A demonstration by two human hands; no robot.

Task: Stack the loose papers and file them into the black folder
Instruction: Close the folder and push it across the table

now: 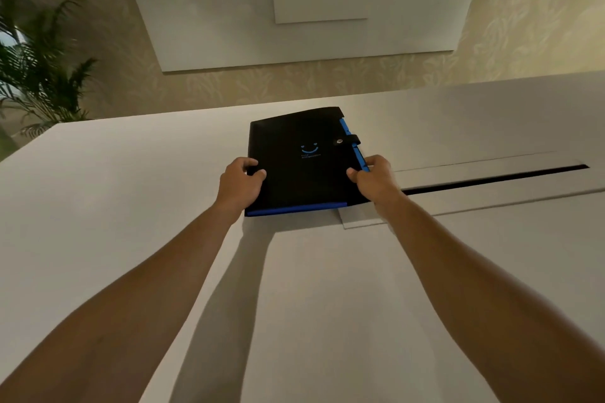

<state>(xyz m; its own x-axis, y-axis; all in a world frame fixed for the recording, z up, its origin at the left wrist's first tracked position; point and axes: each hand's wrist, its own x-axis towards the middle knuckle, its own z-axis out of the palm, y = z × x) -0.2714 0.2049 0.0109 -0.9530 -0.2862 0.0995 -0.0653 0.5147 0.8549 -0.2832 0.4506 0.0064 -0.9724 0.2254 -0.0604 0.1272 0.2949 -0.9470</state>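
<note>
Folder first: the black folder (301,157) lies flat on the white table (98,206), out at full arm's reach, its snap strap (348,141) buttoned across the right edge and blue tabs (355,149) showing along that side. The left hand (240,181) clamps the near left corner, thumb on the cover and fingers curled round the spine. The right hand (376,178) pinches the near right corner, fingertips over the blue edge. Both grips are narrow and closed on the folder.

A white sheet (360,217) pokes out from under the folder's near right corner, beside a long dark slot (491,178) in the table top. It may be one of the loose papers, though from here I can't be sure; no other loose sheets are in sight.

Trouble looks likely if the folder is dragged toward the near edge: that sheet could ride along, crease, or slip into the slot. The strap is also fastened, so nothing can go inside until it is popped, and tugging the cover with both corners pinned could bend it.
</note>
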